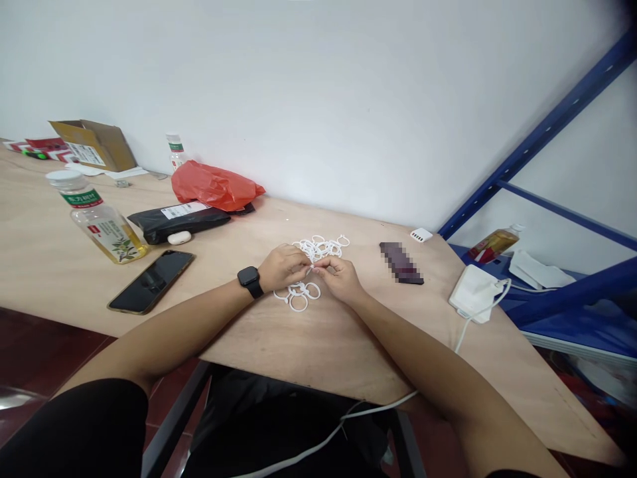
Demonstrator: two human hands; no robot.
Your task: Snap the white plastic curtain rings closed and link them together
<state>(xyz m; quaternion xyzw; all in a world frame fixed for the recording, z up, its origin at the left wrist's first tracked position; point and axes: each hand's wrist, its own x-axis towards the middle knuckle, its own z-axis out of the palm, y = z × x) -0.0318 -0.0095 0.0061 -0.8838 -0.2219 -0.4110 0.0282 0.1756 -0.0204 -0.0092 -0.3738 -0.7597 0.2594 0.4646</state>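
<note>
**Bench lot: two hands at a heap of white rings**

- Left hand (286,265), with a black watch (250,281) on the wrist, and right hand (341,275) meet fingertip to fingertip. Both sets of fingers are pinched narrow on a white ring (312,269) at mid-bench (323,345).
- Loose ring pile (322,247) lies just behind the hands, and linked rings (298,296) lie just in front.
- Left side: phone (152,281) face up, tea bottle (99,222), black parcel (179,221), small white case (179,237), red bag (213,186), cardboard box (94,143).
- Right side: a dark flat item (401,262), blurred out; a white adapter (475,292) whose cable (462,332) runs off the bench edge; a blue rack (547,133).
- The pinched ring is mostly covered by the fingertips, and whether it joins the linked rings cannot be told.
</note>
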